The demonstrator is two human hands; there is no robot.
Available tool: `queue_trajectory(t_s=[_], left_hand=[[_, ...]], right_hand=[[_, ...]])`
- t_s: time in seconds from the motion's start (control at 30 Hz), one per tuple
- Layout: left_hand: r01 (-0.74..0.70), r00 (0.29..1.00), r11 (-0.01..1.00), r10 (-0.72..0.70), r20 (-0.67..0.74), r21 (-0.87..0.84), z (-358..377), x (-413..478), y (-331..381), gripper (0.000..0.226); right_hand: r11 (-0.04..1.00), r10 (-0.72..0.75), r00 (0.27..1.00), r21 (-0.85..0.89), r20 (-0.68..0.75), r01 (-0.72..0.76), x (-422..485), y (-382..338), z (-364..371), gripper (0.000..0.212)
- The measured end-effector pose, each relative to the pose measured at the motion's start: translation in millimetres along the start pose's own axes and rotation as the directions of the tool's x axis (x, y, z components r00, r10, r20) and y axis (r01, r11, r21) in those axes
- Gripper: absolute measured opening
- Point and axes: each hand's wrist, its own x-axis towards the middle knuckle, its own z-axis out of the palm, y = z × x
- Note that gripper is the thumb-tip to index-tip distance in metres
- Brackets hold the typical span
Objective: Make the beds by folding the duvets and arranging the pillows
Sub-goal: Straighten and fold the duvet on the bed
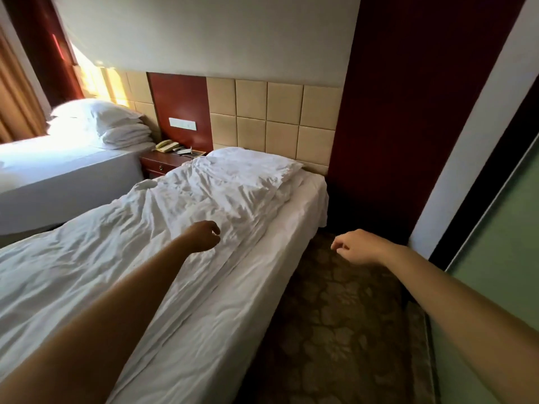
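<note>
First: Hotel room, head view: padded headboard (277, 118) on the wall, two beds, patterned carpet (335, 316). Where is the duvet?

Second: Crumpled along the near bed (262, 287). The duvet (145, 228) reaches up to a pillow (248, 158) at the headboard end.

First: And the hands?

Second: The left hand (204, 236) hangs over the duvet's right side. Its fingers (215, 228) are loosely curled and grip nothing; I cannot tell whether they touch the cloth. The right hand (354, 246) is off the bed, over the carpet and apart from the duvet, its fingers (335, 245) also loosely curled and holding nothing.

First: The other bed?

Second: The far bed (73, 176) carries a pile of white bedding (116, 123). A nightstand (159, 164) with a telephone (166, 145) stands between the beds.
</note>
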Motion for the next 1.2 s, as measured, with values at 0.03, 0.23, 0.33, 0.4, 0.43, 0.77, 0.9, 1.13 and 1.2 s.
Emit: queue_trajectory(t_s=[0.03,0.23,0.33,0.4,0.43,0.77,0.9,1.13,1.2], left_hand=[[0.013,1.000,1.000,-0.013,0.009,0.012,10.1,5.7,17.3,0.029],[0.081,0.997,0.984,-0.082,-0.003,0.159,37.2,60.7,88.1,0.033],[0.144,0.989,0.974,-0.138,-0.049,0.177,30.7,116.1,107.3,0.034],[0.156,0.987,0.971,-0.146,-0.067,0.180,26.9,161.3,120.4,0.033],[0.152,0.987,0.972,-0.141,-0.076,0.177,26.2,188.0,126.4,0.032],[0.114,0.993,0.969,-0.116,-0.002,0.219,31.4,462.9,216.5,0.030],[0.095,0.989,0.954,-0.124,0.084,0.283,58.9,550.0,260.9,0.030],[0.219,0.971,0.947,-0.235,0.039,0.234,99.4,704.6,295.9,0.029],[0.298,0.951,0.933,-0.308,0.022,0.204,100.6,739.5,299.2,0.030]], right_hand=[[1.000,-0.013,1.000,0.015,0.020,0.013,10.8,21.1,2.5,0.031],[0.998,-0.043,0.998,0.037,0.050,0.041,105.5,119.2,-9.7,0.029],[0.994,-0.088,0.996,0.064,0.011,0.087,170.1,147.2,-25.8,0.030],[0.992,-0.116,0.993,0.047,0.011,0.115,218.3,162.3,-40.0,0.032],[0.991,-0.127,0.992,0.033,0.004,0.127,244.2,170.3,-47.2,0.032],[0.991,-0.012,0.995,0.131,-0.096,0.024,458.0,288.8,-126.8,0.033],[0.965,0.029,1.000,0.261,0.011,-0.031,526.6,356.0,-127.4,0.031],[0.957,-0.002,1.000,0.290,0.011,-0.001,724.1,445.9,-166.0,0.034],[0.962,-0.051,0.999,0.271,0.017,0.045,783.4,457.1,-188.5,0.034]])
